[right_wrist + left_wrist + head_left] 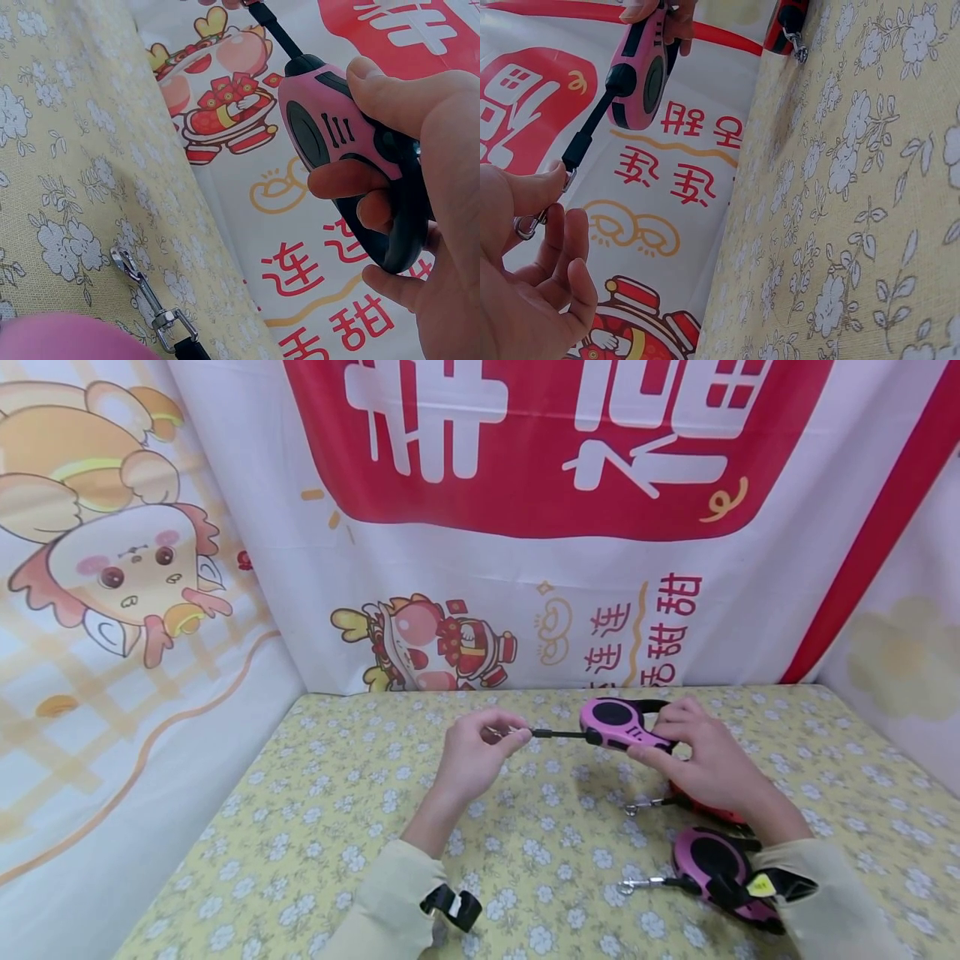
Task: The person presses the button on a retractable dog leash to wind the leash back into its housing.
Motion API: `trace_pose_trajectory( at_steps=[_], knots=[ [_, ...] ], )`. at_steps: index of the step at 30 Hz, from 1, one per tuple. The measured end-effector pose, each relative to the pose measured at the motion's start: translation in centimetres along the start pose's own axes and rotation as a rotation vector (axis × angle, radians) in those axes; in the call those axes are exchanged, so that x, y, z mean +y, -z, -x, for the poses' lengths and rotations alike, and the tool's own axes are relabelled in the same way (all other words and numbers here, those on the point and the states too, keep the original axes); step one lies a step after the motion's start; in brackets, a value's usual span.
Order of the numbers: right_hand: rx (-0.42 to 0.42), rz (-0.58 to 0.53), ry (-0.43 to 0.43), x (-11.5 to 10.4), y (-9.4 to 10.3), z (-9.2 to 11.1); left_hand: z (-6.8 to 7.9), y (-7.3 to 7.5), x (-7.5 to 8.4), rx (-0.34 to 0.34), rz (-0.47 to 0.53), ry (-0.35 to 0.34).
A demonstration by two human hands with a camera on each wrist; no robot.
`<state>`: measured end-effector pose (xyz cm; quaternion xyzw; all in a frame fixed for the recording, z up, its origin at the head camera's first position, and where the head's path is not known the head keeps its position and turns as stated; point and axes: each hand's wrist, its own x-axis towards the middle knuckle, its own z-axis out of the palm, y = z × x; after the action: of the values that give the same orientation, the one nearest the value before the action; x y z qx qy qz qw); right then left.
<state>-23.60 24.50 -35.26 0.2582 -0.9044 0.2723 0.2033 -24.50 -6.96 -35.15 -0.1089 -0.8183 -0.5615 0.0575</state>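
My right hand [701, 747] grips the black handle of a pink retractable dog leash [613, 717], its fingers through the loop, as the right wrist view shows. A short length of black strap [562, 734] runs out of the casing to the left. At its end my left hand [480, 752] pinches the metal clip [528, 225] between thumb and forefinger, the other fingers loosely bent. The leash is held up above the table. Under my right forearm lie a second pink leash [708, 860] and a red leash [712, 810], the red one partly hidden by the arm.
The table wears a yellow floral cloth [337, 827]. The lower leashes' metal clips [637, 884] point left. A white printed curtain [510, 610] closes off the back, and more printed cloth [112, 710] hangs at the left side.
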Motion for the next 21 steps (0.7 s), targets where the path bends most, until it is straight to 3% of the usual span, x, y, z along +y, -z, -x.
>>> trace_pose_trajectory(
  at_steps=[21],
  knots=[
    [0.007, 0.019, 0.03, 0.1, -0.07, 0.02, -0.03, -0.43, 0.13, -0.01, -0.004, -0.016]
  ],
)
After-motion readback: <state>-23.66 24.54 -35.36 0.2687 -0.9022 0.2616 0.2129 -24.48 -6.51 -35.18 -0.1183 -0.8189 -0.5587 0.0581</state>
